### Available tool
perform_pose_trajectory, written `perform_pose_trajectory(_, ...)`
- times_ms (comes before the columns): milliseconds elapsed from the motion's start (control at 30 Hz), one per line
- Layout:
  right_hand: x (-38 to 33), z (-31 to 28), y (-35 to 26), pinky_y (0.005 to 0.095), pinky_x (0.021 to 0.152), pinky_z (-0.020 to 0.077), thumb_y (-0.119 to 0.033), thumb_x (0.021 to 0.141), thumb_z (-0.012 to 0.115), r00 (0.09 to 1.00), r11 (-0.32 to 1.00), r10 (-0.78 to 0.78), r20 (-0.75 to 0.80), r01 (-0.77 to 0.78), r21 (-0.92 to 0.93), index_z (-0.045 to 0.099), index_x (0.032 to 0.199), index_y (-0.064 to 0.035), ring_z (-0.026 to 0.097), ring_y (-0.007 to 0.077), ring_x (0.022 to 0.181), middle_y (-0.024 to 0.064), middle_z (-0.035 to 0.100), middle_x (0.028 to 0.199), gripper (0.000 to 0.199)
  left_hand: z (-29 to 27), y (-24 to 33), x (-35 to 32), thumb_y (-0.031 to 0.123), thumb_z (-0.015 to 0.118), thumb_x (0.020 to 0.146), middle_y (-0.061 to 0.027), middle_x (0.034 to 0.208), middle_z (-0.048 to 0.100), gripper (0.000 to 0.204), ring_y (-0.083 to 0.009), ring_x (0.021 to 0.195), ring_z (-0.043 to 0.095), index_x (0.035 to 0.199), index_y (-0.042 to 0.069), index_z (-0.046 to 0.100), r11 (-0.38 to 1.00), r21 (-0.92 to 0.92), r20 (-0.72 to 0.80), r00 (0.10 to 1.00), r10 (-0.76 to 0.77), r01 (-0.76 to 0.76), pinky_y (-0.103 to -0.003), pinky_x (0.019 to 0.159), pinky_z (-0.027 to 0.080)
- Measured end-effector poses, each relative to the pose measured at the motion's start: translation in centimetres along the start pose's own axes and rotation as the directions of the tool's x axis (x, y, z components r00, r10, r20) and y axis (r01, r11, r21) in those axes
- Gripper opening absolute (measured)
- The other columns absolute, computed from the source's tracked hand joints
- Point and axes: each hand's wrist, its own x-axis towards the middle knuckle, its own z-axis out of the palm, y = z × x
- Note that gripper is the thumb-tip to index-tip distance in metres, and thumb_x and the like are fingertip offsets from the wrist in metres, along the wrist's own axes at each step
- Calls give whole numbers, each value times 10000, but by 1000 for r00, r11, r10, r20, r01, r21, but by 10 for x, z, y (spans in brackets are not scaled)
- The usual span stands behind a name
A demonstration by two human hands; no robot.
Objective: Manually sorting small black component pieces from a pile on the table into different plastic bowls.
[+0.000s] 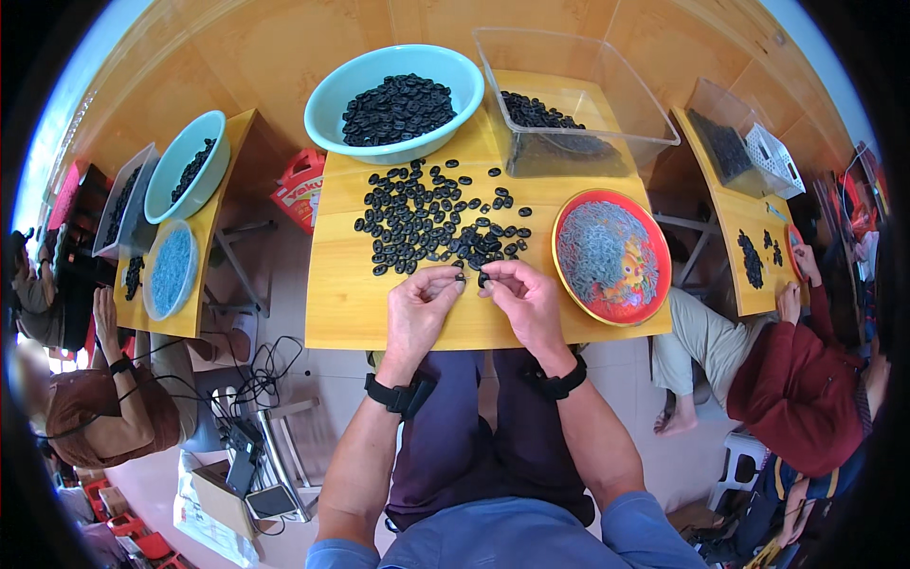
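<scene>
Hands [417, 308] above the yellow surface [353, 318]
By the left hand [417, 308] a small black piece [461, 278] is pinched, and by the right hand [531, 303] another piece [482, 280], both just beside scattered black pieces [408, 218].

The bare left hand [422, 302] and the bare right hand [524, 301] are held near each other, fingertips [448, 274] pinched, bare forearms [366, 446] angled inward.

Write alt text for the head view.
A person's left hand and right hand pinch small black pieces over a yellow table, beside a scattered pile. Beyond, a turquoise basin and clear bin hold more; at right is a red dish of thin grey strips.
</scene>
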Motion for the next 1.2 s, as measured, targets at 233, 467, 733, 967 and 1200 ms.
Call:
perform_pose_trajectory(233, 3, -2, -1, 219, 641, 478, 27, 907, 625, 996, 986, -86, -7, 84, -147, 678, 1048, 9, 666, 74, 769, 27, 671, 855, 152, 1, 1, -1, 42, 743, 890, -22, 848, 721, 184, -47, 742, 631, 1061, -21, 721, 1000, 13, 12, 1000, -20, 20, -217, 708, 522)
perform_pose_trajectory(467, 0, 4, -5, 210, 587, 471, -32, 899, 693, 999, 993, -20, 43, 24, -111, 693, 1002, 16, 593, 52, 653, 25, 677, 810, 113, -3, -2, -3, 43, 737, 897, -16, 847, 721, 177, -47, 747, 633, 1064, -15, 722, 999, 36, 59, 998, 8, -10, -218, 708, 523)
perform_pose_trajectory(733, 0, 0, -3, 220, 536, 444, -30, 888, 707, 994, 973, -79, 75, 93, -213, 711, 963, 13, 581, 61, 602, 29, 666, 806, 87, -1, -1, -3, 34, 731, 899, -20, 858, 722, 170, -50, 756, 632, 1062, -15, 724, 999, 26, 82, 996, 19, -21, -217, 710, 522)
perform_pose_trajectory(967, 0, 2, -6, 230, 531, 445, -41, 888, 709, 995, 967, -67, 74, 82, -240, 713, 956, 12, 591, 70, 599, 37, 659, 787, 86, -1, -4, -4, 31, 729, 899, -20, 866, 724, 169, -52, 761, 632, 1062, -15, 726, 1000, 19, 84, 996, 14, -16, -216, 712, 522)
perform_pose_trajectory(1200, 3, 0, -1, 256, 545, 439, -71, 885, 699, 990, 926, -104, 91, 130, -356, 711, 928, 3, 580, 99, 583, 62, 657, 753, 87, -1, -4, -5, 43, 742, 887, -23, 820, 731, 135, -51, 722, 636, 1013, -5, 743, 990, 133, 65, 997, 43, -51, -224, 672, 526)
